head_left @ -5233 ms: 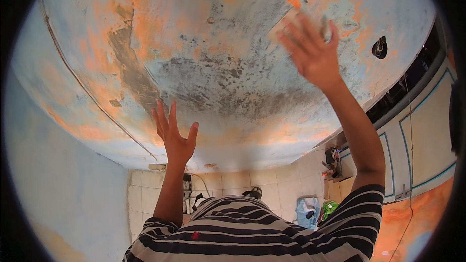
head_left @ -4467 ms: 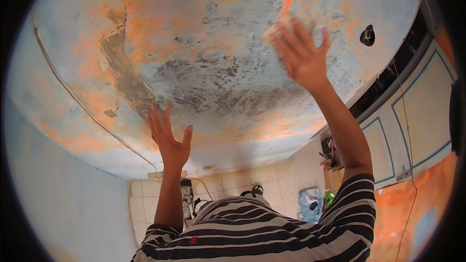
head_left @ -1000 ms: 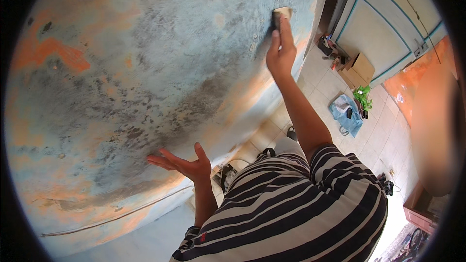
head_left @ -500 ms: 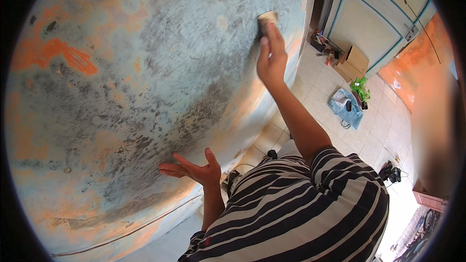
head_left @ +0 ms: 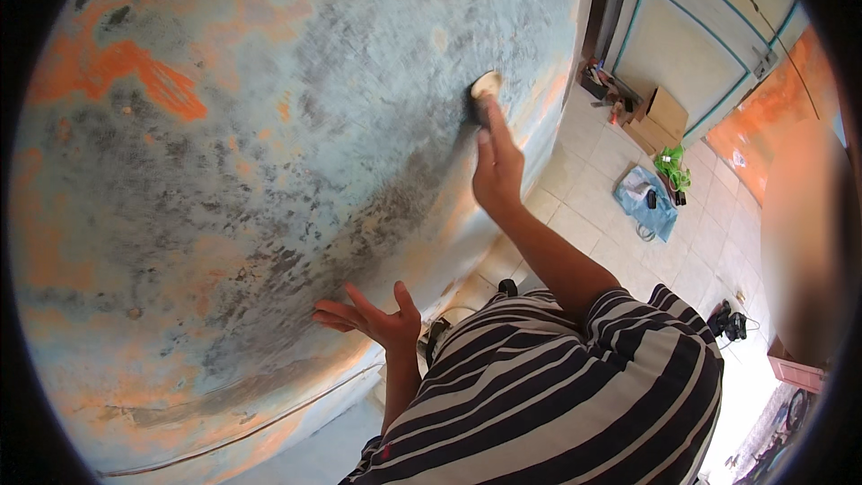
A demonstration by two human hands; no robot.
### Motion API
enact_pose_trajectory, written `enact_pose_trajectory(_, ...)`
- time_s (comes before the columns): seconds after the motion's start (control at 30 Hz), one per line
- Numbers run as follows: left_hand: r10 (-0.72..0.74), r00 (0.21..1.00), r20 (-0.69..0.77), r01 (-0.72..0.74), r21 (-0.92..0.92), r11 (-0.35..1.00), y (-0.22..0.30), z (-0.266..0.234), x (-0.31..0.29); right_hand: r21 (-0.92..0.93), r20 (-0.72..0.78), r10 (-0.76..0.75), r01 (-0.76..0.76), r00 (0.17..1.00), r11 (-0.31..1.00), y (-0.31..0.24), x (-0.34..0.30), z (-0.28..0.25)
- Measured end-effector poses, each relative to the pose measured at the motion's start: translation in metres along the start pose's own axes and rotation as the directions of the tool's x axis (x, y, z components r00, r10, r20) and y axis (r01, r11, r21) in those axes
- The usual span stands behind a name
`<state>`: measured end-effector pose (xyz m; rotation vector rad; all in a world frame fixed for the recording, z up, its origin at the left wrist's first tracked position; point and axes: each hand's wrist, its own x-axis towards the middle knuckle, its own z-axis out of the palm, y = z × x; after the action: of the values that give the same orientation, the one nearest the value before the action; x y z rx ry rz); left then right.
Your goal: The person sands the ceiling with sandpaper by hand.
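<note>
In front of me is a wall [head_left: 386,99] with worn light-blue paint, orange patches and dark smudges. My right hand [head_left: 499,169] is closed around a small hand-held block [head_left: 488,85], pale on top and dark along its side. That block lies against the wall's upper right part, near its edge; its underside and my grip are partly hidden. Lower down, my left hand [head_left: 382,319] is open with spread fingers and holds nothing. It is close to the dark-stained lower wall; whether it touches, I cannot tell.
At right, a cardboard box [head_left: 658,121] stands on the tiled floor [head_left: 584,211] by a pale door [head_left: 687,40] with blue trim. Nearby lie a blue bag [head_left: 660,216] and a green bag [head_left: 672,166]. A black corded object [head_left: 732,323] rests farther right. A cable [head_left: 260,422] crosses the low wall.
My right hand has moved the block down along the wall. My left hand stays open, slightly farther right in the picture, as the whole view has shifted a little.
</note>
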<state>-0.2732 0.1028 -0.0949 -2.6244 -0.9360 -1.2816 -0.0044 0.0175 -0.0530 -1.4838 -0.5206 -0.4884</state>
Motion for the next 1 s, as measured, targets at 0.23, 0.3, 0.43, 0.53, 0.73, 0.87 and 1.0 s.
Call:
enact_pose_trajectory(0.23, 0.033, 0.999, 0.023, -0.033, -0.024, 0.999, 0.002, -0.004, 0.003, 0.031, -0.106, 0.370, -0.369, 0.923, 0.929, 0.044, 0.020, -0.005)
enact_pose_trajectory(0.3, 0.039, 0.999, 0.007, -0.038, -0.049, 0.998, -0.007, 0.001, -0.001, -0.027, -0.065, 0.069, -0.071, 0.995, 0.997, 0.022, 0.006, 0.002)
enact_pose_trajectory(0.43, 0.037, 0.999, -0.017, -0.038, -0.099, 0.994, -0.003, -0.002, -0.003, 0.038, 0.003, 0.368, -0.368, 0.930, 0.929, 0.014, 0.021, -0.008)
enact_pose_trajectory(0.53, 0.038, 0.999, 0.030, -0.035, -0.071, 0.997, 0.002, -0.007, -0.001, 0.109, -0.013, 0.564, -0.559, 0.826, 0.822, 0.029, 0.036, -0.012)
enact_pose_trajectory(0.73, 0.039, 0.999, 0.004, -0.038, -0.111, 0.993, 0.001, -0.009, -0.001, 0.148, -0.194, 0.250, -0.223, 0.949, 0.963, 0.043, 0.024, 0.005)
enact_pose_trajectory(0.87, 0.031, 0.999, 0.019, -0.028, -0.123, 0.992, 0.005, -0.010, 0.004, 0.093, -0.058, 0.432, -0.426, 0.900, 0.900, 0.031, 0.011, -0.006)
enact_pose_trajectory(1.0, 0.035, 0.999, 0.033, -0.032, -0.077, 0.996, 0.005, -0.018, -0.003, 0.154, -0.011, 0.447, -0.440, 0.895, 0.885, 0.040, -0.026, -0.004)
